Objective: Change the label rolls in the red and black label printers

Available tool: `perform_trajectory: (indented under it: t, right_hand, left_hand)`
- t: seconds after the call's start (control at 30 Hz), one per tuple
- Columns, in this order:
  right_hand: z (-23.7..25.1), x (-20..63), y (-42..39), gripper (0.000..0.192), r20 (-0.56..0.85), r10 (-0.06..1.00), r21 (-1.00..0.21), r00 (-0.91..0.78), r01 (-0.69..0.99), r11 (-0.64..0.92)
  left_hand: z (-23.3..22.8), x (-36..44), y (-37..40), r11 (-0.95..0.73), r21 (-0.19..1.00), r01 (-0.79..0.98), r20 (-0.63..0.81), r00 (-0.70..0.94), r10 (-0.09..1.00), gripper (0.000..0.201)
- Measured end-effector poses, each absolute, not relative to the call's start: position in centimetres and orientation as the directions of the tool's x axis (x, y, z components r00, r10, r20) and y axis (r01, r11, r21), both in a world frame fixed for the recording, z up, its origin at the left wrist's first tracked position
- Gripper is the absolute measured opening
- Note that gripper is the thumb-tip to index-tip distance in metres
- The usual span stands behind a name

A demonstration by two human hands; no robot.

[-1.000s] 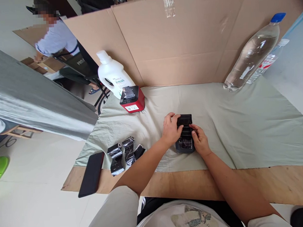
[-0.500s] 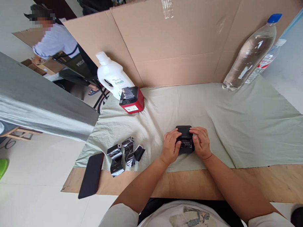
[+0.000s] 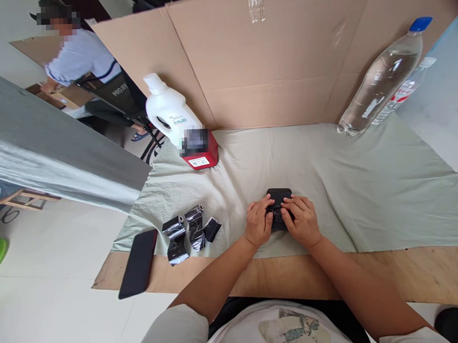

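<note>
— Cardboard walls (image 3: 270, 55) back the desk (image 3: 367, 271), with a pale green cloth (image 3: 365, 187) spread over it. Where's the small black device (image 3: 279, 196)?

— Mid-cloth, near the front edge. I see my left hand (image 3: 258, 223) and right hand (image 3: 303, 220) both clasped on it, fingers pressing its top.

— Anything to the left?

— Crumpled black film rolls (image 3: 188, 232) and a dark phone (image 3: 139, 262); a red box (image 3: 199, 151) sits by a white jug (image 3: 167, 111).
</note>
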State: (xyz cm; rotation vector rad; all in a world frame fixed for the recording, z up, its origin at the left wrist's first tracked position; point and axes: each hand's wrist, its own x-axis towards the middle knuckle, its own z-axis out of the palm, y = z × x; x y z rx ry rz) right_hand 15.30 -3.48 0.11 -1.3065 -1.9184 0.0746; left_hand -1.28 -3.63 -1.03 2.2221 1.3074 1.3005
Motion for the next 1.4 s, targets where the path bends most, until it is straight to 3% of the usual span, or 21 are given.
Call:
perform_trajectory:
  t: [0.07, 0.13, 0.23, 0.3, 0.5, 0.67, 0.8, 0.97, 1.1, 1.17, 1.23, 1.33, 1.37, 1.4]
  right_hand:
    - [0.1, 14.6, -4.3, 0.03, 0.52, 0.838, -0.437, -0.167, 0.79, 0.429]
    - [0.1, 13.7, -5.2, 0.056, 0.459, 0.875, -0.411, -0.15, 0.838, 0.359]
    - [0.0, 12.3, -6.0, 0.084, 0.366, 0.927, -0.395, -0.084, 0.888, 0.237]
    - [0.2, 11.9, -6.1, 0.088, 0.32, 0.944, -0.397, -0.079, 0.893, 0.209]
    - [0.8, 16.1, -2.4, 0.08, 0.367, 0.915, -0.358, -0.167, 0.882, 0.305]
    - [0.6, 25.9, 6.6, 0.071, 0.484, 0.871, -0.368, 0.08, 0.922, 0.119]
    - [1.1, 33.5, 12.6, 0.073, 0.353, 0.885, -0.392, 0.305, 0.906, -0.156]
    - [1.1, 37.4, 14.5, 0.073, 0.184, 0.9, -0.331, 0.396, 0.887, -0.322]
    - [0.8, 37.1, 14.2, 0.078, 0.131, 0.904, -0.23, 0.407, 0.899, -0.372]
    - [1.1, 36.4, 14.6, 0.079, 0.13, 0.89, -0.173, 0.438, 0.894, -0.414]
    - [1.5, 34.8, 15.7, 0.074, 0.184, 0.894, -0.121, 0.408, 0.912, -0.392]
    - [2.1, 29.6, 18.0, 0.069, 0.27, 0.957, -0.081, 0.103, 0.993, -0.084]
    - [2.2, 27.0, 18.8, 0.069, 0.273, 0.962, -0.096, -0.032, 0.994, 0.061]
    - [2.4, 24.0, 19.5, 0.069, 0.26, 0.953, -0.136, -0.155, 0.971, 0.195]
  left_hand:
    - [-1.4, -1.4, -3.6, -0.55, 0.686, 0.476, 0.554, 0.149, 0.819, 0.036]
    - [-1.8, -1.4, -3.3, -0.47, 0.807, 0.357, 0.502, 0.004, 0.865, 0.039]
    - [-2.5, -1.6, -2.7, -0.263, 0.952, 0.156, 0.299, -0.29, 0.909, 0.044]
    - [-2.7, -1.7, -2.3, -0.171, 0.983, 0.067, 0.183, -0.344, 0.921, 0.045]
    - [-2.7, -2.1, -2.2, -0.092, 0.991, 0.092, 0.108, -0.192, 0.975, 0.041]
    - [-2.6, -2.1, -2.0, -0.081, 0.954, 0.289, 0.119, -0.119, 0.986, 0.031]
    - [-2.2, -2.1, -1.8, -0.167, 0.87, 0.463, 0.205, -0.033, 0.978, 0.018]
    - [-1.8, -1.9, -1.1, -0.224, 0.794, 0.566, 0.238, 0.05, 0.97, 0.015]
    - [-1.2, -1.3, -2.6, -0.257, 0.68, 0.686, 0.149, 0.214, 0.965, 0.02]
    - [-0.5, -1.3, -4.6, -0.316, 0.62, 0.718, 0.045, 0.37, 0.928, 0.034]
    - [0.6, -1.8, -6.5, -0.426, 0.621, 0.658, -0.048, 0.574, 0.817, 0.047]
    - [2.9, -4.5, -6.8, -0.534, 0.759, 0.374, -0.059, 0.855, 0.515, 0.039]
    - [3.7, -6.1, -5.8, -0.506, 0.811, 0.295, -0.027, 0.882, 0.471, 0.035]
    - [4.4, -7.9, -4.3, -0.442, 0.857, 0.265, 0.002, 0.856, 0.517, 0.033]
